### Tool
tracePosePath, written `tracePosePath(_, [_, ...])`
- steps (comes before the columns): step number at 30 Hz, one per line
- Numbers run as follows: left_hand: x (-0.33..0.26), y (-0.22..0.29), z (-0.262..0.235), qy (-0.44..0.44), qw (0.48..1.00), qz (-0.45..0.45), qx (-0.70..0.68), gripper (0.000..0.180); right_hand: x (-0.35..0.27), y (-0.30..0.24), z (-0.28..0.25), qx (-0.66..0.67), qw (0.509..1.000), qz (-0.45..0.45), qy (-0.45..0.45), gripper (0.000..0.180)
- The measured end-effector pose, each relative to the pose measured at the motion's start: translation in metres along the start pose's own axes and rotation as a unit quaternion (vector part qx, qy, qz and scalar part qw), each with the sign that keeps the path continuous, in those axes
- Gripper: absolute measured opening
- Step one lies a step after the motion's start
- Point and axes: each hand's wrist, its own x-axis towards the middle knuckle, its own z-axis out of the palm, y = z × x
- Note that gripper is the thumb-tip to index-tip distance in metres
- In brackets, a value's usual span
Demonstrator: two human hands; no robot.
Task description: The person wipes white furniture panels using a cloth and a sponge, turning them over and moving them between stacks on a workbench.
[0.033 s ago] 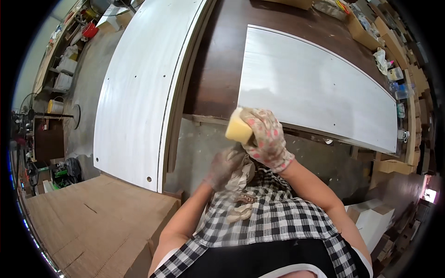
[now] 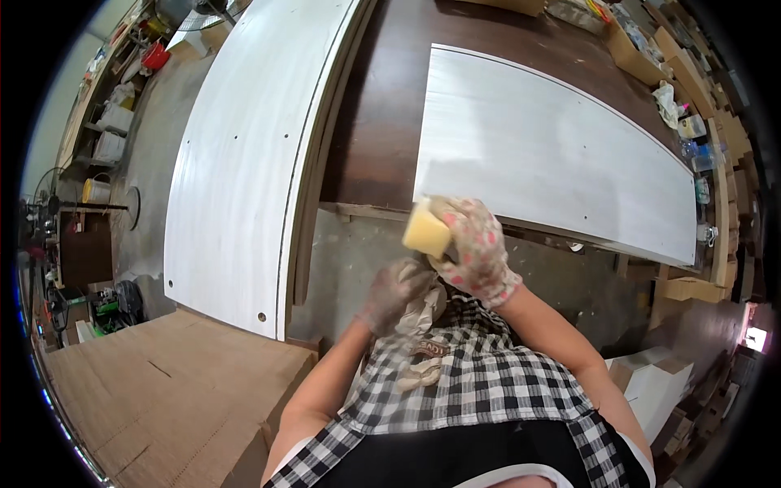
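Observation:
My right hand (image 2: pixel 476 248), in a pale glove with pink dots, grips a yellow sponge-like block (image 2: pixel 427 231) in front of my body. The block is tilted and hangs over the gap by the near edge of a white panel (image 2: pixel 537 146). Just below and left of it, my left hand (image 2: pixel 397 291) is closed, in a greyish glove and partly smeared by motion. A crumpled pale cloth (image 2: pixel 420 313) shows right beside the left hand, against my checked apron (image 2: pixel 480 378). Whatever the left fingers hold is hidden.
The panel lies on a dark brown table (image 2: pixel 370 146). A long white panel (image 2: pixel 236 179) with small holes stretches along my left. Cardboard (image 2: pixel 163 390) stands at the lower left. Boxes (image 2: pixel 634 53) and bottles (image 2: pixel 706 154) line the table's right side.
My right hand has shifted slightly right and down with the yellow block. The left hand stays almost in place.

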Motion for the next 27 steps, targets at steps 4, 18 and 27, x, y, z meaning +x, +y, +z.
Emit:
tracePosePath(4, [0.004, 0.007, -0.002, -0.094, 0.99, -0.087, -0.056, 0.033, -0.016, 0.006, -0.006, 0.109, 0.991, 0.021, 0.07, 0.059])
tracePosePath(18, [0.031, 0.006, 0.018, -0.064, 0.991, 0.04, 0.11, 0.034, -0.091, 0.062, -0.077, -0.043, 0.953, 0.222, 0.201, 0.053])
tracePosePath(27, [0.059, 0.051, 0.052, -0.097, 0.967, 0.208, 0.114, 0.029, -0.132, 0.101, -0.112, -0.083, 0.913, 0.344, 0.205, 0.052])
